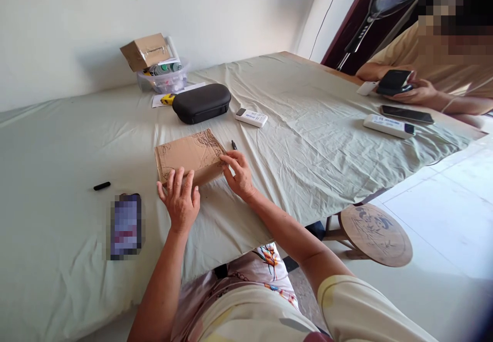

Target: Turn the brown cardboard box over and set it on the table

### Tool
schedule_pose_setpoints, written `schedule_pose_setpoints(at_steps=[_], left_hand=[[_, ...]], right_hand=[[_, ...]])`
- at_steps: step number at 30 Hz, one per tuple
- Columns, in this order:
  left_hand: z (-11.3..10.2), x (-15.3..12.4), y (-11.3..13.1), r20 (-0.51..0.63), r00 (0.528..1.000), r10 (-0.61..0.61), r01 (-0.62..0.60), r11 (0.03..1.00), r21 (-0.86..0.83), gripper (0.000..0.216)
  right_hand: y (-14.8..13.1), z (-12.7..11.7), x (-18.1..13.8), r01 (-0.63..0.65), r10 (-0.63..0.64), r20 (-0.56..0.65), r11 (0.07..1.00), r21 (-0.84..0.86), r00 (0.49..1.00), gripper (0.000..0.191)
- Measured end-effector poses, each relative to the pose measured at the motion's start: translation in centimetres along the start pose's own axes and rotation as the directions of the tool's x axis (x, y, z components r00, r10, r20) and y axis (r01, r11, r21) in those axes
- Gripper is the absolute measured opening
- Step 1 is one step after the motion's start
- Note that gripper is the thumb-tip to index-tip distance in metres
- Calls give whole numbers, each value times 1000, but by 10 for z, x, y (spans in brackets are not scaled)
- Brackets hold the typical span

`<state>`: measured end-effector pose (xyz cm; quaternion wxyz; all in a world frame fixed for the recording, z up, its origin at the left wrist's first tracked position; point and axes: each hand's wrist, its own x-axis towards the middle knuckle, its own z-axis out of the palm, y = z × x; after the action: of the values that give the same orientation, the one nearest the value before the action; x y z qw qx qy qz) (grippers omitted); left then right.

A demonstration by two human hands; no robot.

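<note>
A brown cardboard box (185,152) lies flat on the cloth, with black pen scribbles and swirls on its top, thickest at the far right corner. My left hand (179,201) rests over the box's near edge, its fingers spread and touching the cardboard. At the right end, my right hand (239,175) has its bent fingers on the edge and its thumb lower down by the near side, gripping the corner. Just beyond that hand lies a black marker (234,145), partly hidden by the fingers. A black pen cap (102,186) lies apart on the left.
A blurred-out phone (126,226) lies near left. Behind the box are a black zip case (202,103), a white device (251,117) and a plastic basket (164,82) of items. Across the table, another person holds a black object (395,82). A stool (375,234) stands right.
</note>
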<state>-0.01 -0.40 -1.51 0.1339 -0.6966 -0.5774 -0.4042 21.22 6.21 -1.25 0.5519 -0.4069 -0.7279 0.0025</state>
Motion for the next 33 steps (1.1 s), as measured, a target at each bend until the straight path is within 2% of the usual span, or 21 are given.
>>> schedule_pose_setpoints(at_steps=[2,4,7,9,11,14,19,23,28,31,33], left_hand=[[0,-1,-2,-25,1000,-12,12,1000,-11,41],[-1,-1,-4,-57,998,-41,38,998,-47,49],[-3,-2,-6,-70,996,-52,43,992,-119,73],[-5,-3,-8,-45,999,-25,19,990,-138,78],[-5,-2,-9,-28,1000,-6,2,990,-143,71],[-5,-1,-10,-44,999,4,-11,988,-156,60],[-6,0,-11,-46,999,6,-15,979,-201,48],[-9,2,-13,-45,998,33,-44,964,-263,36],[-12,5,-17,-76,996,46,-69,940,-334,32],[-14,5,-20,-91,995,49,-78,937,-340,30],[-15,5,-23,-79,996,36,-60,942,-331,29]], right_hand=[[1,-1,0,1,-1,-6,997,77,1000,29],[-4,-2,-2,32,-36,24,989,145,999,29],[-21,1,-12,155,-183,98,958,240,978,33],[-33,7,-19,248,-303,154,922,296,940,35],[-41,12,-25,272,-348,230,912,307,909,37],[-44,15,-27,266,-340,337,932,248,878,38],[-39,13,-21,298,-340,392,940,165,855,39],[-32,8,-14,226,-240,363,971,81,900,39],[-7,0,-2,-39,38,194,999,1,980,34],[7,0,1,-202,192,137,977,69,972,31],[11,2,1,-267,240,204,957,114,949,29]])
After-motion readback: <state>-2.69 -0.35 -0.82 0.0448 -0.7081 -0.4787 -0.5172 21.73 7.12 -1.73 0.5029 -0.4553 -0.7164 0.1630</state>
